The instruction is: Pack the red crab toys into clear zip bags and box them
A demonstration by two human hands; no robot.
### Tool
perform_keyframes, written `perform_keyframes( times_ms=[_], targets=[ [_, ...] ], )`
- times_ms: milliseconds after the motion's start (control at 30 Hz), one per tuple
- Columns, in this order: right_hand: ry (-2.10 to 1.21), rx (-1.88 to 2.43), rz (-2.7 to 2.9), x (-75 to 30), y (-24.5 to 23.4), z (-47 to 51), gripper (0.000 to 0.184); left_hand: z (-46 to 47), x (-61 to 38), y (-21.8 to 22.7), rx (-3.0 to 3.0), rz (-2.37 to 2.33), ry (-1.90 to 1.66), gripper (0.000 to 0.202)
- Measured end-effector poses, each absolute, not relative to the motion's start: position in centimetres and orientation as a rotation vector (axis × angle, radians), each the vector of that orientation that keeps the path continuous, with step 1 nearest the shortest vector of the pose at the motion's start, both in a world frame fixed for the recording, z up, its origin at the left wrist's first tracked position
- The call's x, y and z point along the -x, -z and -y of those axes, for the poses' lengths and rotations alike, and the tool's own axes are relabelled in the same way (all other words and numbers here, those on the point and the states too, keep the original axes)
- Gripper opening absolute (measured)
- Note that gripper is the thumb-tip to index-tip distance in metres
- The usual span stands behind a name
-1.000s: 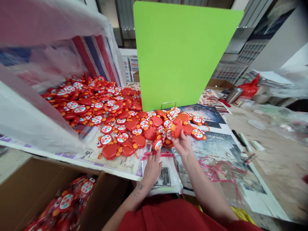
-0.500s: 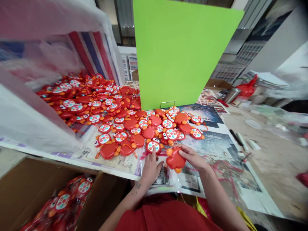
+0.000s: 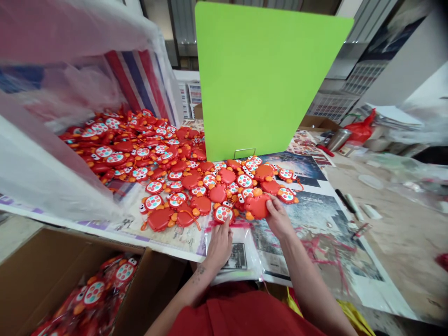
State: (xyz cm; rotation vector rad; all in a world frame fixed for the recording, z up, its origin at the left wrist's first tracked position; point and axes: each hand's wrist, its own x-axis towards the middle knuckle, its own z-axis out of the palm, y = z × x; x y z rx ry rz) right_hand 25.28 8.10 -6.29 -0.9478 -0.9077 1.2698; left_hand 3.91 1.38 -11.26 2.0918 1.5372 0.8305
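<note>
In my right hand (image 3: 278, 217) is a red crab-shaped toy (image 3: 257, 206) with orange claws, its plain red back facing me, gripped at its right edge between thumb and fingers. My left hand (image 3: 220, 245) reaches forward with its fingers stretched out. Its fingertips touch the lower edge of another crab toy (image 3: 223, 213), which lies face up showing a white panel of coloured dots. Under and beside the left hand lies a clear plastic bag (image 3: 250, 254) with a pink strip along its top. The left thumb is partly hidden.
A large heap of crab toys (image 3: 191, 179) spreads from a white-sheeted enclosure (image 3: 70, 172) across the table. A green board (image 3: 269, 84) stands behind it. At lower left, a cardboard box (image 3: 135, 275) holds bagged toys. Pens (image 3: 345, 200) and a metal flask (image 3: 339, 139) lie rightward.
My right hand has moved up and forward with its crab toy, now over the heap's near edge. My left thumb has drawn in toward the fingers; the toy at its fingertips stays put.
</note>
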Motion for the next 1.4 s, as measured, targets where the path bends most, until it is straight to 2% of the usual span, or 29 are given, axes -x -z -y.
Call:
perform_keyframes(
  times_ms=[167, 267, 333, 400, 467, 600, 700, 900, 1033, 1200, 1400],
  targets=[
    [-1.497, 1.005, 1.316, -26.9, 5.5, -6.5, 0.042, -1.3, -3.9, 11.7, -1.999, -1.539, -0.904, 0.066],
    [-1.606, 0.953, 1.422, -26.7, 5.7, -6.0, 0.040, -1.3, -3.9, 11.6, -2.060, -1.552, -0.913, 0.055],
    [-1.565, 0.945, 1.316, -25.9, 6.3, -6.2, 0.040, -1.2, -4.0, 11.3, -2.166, -1.537, -0.875, 0.035],
    [-1.481, 0.962, 1.175, -24.8, 7.1, -6.7, 0.044, -1.1, -4.1, 10.9, -2.275, -1.514, -0.821, 0.025],
    [-1.403, 0.997, 1.148, -24.0, 7.7, -7.3, 0.047, -1.0, -4.1, 10.5, -2.348, -1.502, -0.793, 0.023],
    [-1.347, 1.039, 1.453, -23.5, 7.9, -8.0, 0.049, -0.8, -4.1, 10.5, -2.410, -1.516, -0.827, 0.026],
    [-1.301, 1.035, 1.625, -23.4, 8.0, -8.5, 0.047, -0.9, -4.0, 10.8, -2.389, -1.569, -0.866, 0.016],
    [-1.300, 0.945, 1.790, -21.0, 8.4, -9.3, 0.032, -0.8, -3.9, 10.9, -2.365, -1.593, -1.030, 0.009],
    [-1.202, 0.849, 2.038, -19.0, 8.3, -9.1, 0.033, -0.7, -4.0, 10.4, -2.320, -1.602, -1.210, 0.010],
    [-0.877, 1.238, 1.863, -20.7, 8.4, -8.9, 0.035, -1.1, -4.0, 10.4, -2.288, -1.554, -1.182, 0.009],
    [-0.867, 1.477, 1.830, -23.1, 9.9, -6.4, 0.030, -1.8, -3.9, 10.4, -2.192, -1.563, -1.056, 0.008]
  ],
)
